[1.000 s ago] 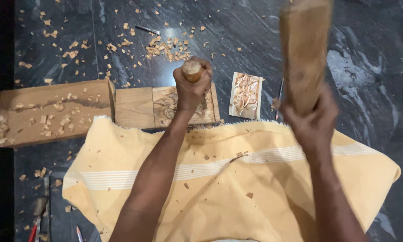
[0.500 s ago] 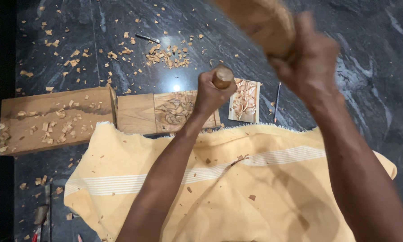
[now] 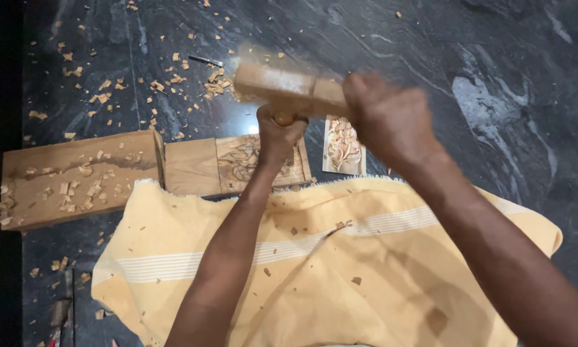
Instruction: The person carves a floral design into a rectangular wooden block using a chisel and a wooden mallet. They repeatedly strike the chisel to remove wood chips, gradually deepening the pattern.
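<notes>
My left hand (image 3: pixel 277 136) grips a chisel with a wooden handle (image 3: pixel 284 119), held upright over a carved wooden panel (image 3: pixel 237 164) on the dark stone floor. My right hand (image 3: pixel 388 122) is closed around a wooden mallet (image 3: pixel 282 88), whose blurred head meets the top of the chisel handle. The chisel's blade is hidden behind my left hand. The panel bears a leaf pattern on its right half; its left half is plain.
A larger wooden block (image 3: pixel 77 177) covered with chips lies left of the panel. A small card with a floral design (image 3: pixel 343 146) lies to the right. Yellow striped cloth (image 3: pixel 340 270) covers my lap. Wood chips (image 3: pixel 167 83) scatter the floor; tools (image 3: pixel 61 315) lie bottom left.
My right hand has swung the mallet down from high on the right onto the chisel handle. My left hand has stayed on the chisel over the panel.
</notes>
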